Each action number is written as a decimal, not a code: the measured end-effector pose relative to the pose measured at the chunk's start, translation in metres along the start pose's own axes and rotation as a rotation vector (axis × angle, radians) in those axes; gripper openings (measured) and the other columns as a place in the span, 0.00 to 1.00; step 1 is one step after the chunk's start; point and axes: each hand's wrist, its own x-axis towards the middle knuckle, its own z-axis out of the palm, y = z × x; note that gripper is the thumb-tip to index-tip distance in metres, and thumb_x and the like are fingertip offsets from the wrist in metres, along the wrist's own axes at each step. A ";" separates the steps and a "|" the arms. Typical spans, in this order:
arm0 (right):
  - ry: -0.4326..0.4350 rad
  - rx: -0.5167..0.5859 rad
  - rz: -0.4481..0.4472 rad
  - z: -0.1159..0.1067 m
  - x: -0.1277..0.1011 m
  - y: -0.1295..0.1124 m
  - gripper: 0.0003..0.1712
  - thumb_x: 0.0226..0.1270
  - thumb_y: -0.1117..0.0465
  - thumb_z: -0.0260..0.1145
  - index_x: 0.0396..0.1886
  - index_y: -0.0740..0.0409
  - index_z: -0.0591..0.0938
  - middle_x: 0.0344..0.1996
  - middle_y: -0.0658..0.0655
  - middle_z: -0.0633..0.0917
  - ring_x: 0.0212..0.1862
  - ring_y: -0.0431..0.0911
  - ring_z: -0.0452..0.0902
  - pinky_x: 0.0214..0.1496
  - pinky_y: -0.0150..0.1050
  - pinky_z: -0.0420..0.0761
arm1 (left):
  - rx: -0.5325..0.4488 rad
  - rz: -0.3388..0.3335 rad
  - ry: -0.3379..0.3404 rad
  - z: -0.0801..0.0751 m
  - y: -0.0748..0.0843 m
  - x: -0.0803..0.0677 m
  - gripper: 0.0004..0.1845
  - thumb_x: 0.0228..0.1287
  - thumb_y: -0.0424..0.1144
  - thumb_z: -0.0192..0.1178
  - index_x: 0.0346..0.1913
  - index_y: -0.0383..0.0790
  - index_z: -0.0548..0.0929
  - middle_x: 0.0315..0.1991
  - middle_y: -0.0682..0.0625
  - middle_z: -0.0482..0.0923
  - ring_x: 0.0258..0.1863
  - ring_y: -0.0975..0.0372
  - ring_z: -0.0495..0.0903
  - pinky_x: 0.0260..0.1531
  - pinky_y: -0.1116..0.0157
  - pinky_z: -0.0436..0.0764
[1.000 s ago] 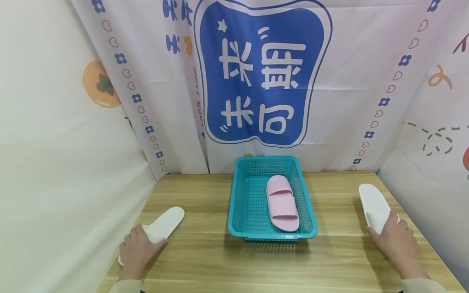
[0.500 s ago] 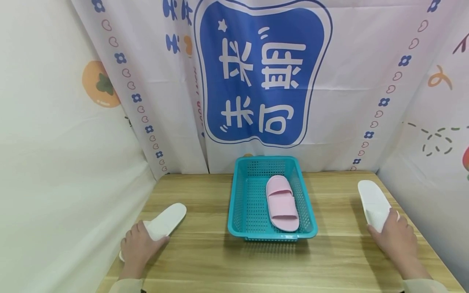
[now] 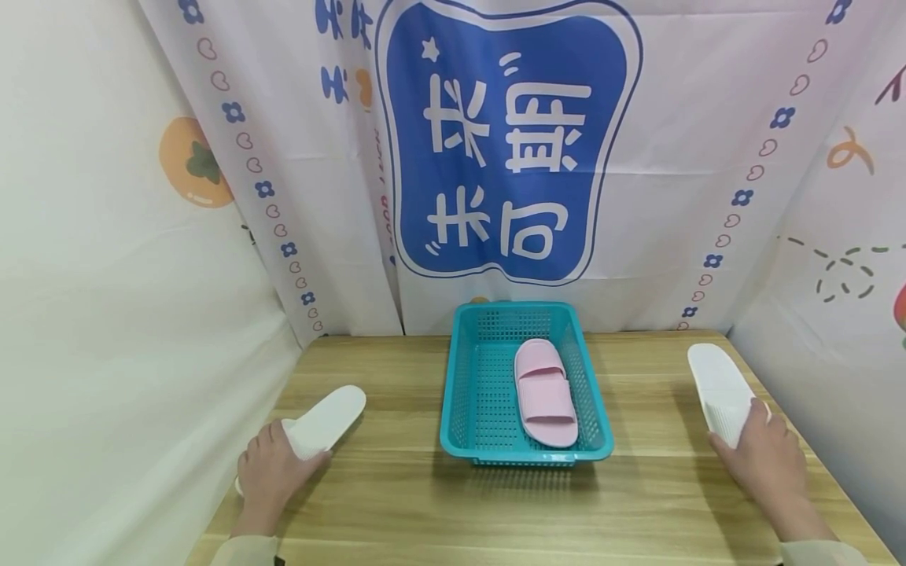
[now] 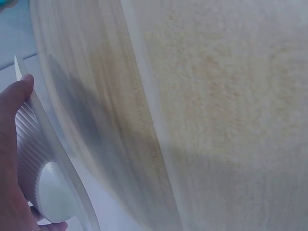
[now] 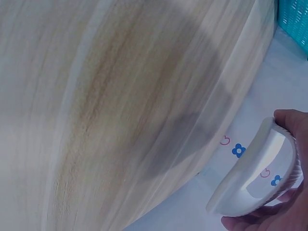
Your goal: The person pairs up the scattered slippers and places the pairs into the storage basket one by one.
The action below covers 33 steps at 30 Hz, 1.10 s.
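In the head view my left hand (image 3: 272, 470) grips a white slipper (image 3: 329, 420) at the table's left side, its far end tilted towards the basket. Fingers and thumb wrap the ribbed band of this slipper (image 4: 72, 180) in the left wrist view. Over at the right side, my right hand (image 3: 764, 460) holds a matching white slipper (image 3: 716, 376) that points away from me. The right wrist view has the thumb of the right hand (image 5: 301, 127) on top and curled fingers underneath this slipper (image 5: 243, 171). Both slippers are held above the tabletop, casting shadows on it.
A teal plastic basket (image 3: 527, 456) stands at the table's back middle, between my hands. Pink slippers (image 3: 548, 399) lie in its right half. The wooden table (image 3: 396, 511) is bordered by white printed cloth (image 3: 672, 196) behind and at both sides.
The left slipper has moved a little up and rightwards with my left hand. The right slipper's far end has risen and swung slightly left; the pink slippers and the basket are unchanged.
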 end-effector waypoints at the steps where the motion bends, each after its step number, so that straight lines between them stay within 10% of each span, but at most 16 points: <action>1: -0.003 0.000 0.000 0.000 0.000 0.000 0.54 0.51 0.53 0.75 0.61 0.85 0.55 0.37 0.86 0.67 0.34 0.81 0.67 0.29 0.67 0.69 | -0.001 0.007 0.006 0.000 0.000 0.000 0.58 0.30 0.63 0.77 0.55 0.19 0.66 0.45 0.25 0.72 0.42 0.34 0.73 0.36 0.39 0.72; 14: 0.095 0.022 -0.093 -0.002 0.001 -0.003 0.53 0.45 0.55 0.76 0.59 0.85 0.58 0.43 0.87 0.67 0.36 0.81 0.66 0.34 0.69 0.67 | -0.014 0.037 0.006 -0.005 0.009 0.010 0.58 0.31 0.64 0.76 0.56 0.20 0.67 0.47 0.26 0.72 0.44 0.35 0.73 0.39 0.39 0.73; 33: 0.181 0.018 -0.198 -0.005 0.005 -0.010 0.55 0.39 0.56 0.78 0.61 0.81 0.60 0.45 0.85 0.68 0.37 0.81 0.66 0.35 0.70 0.67 | -0.068 0.242 0.263 -0.008 0.031 0.023 0.53 0.19 0.59 0.81 0.50 0.25 0.74 0.38 0.31 0.76 0.35 0.38 0.76 0.27 0.43 0.75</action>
